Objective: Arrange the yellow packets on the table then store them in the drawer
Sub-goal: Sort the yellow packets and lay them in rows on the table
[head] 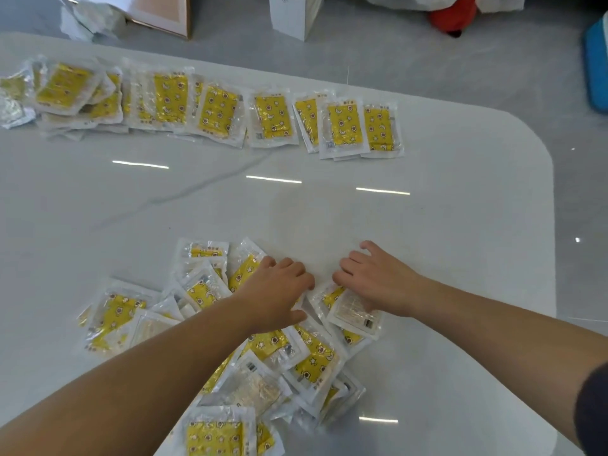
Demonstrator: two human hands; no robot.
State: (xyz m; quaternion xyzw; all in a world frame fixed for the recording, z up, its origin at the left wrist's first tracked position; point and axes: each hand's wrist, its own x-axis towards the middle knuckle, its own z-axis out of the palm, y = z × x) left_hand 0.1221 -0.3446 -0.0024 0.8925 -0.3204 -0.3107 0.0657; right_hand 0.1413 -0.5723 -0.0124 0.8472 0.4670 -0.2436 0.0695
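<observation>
Yellow packets (273, 116): row (171, 100) at 11 o'clock, heap (312, 357) at 6. Heap bore left hand (276, 291) and right hand (378, 281), flat, apart. Arranging step; next likely needed one pinched up.

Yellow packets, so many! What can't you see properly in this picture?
- Drawer: nowhere in the head view.
- Near pile: partly hidden under the left hand and forearm.
- Bottom packet: cut off by the lower edge.
- Far row: left end blurred, print too small.

The packets (342, 126) are yellow, printed with pale stars and small dark-ringed rounds, in clear, white-edged wrappers. The surface (296, 205) is glossy white, faintly grey-veined. Beyond the surface lies a red-orange thing (454, 14).
</observation>
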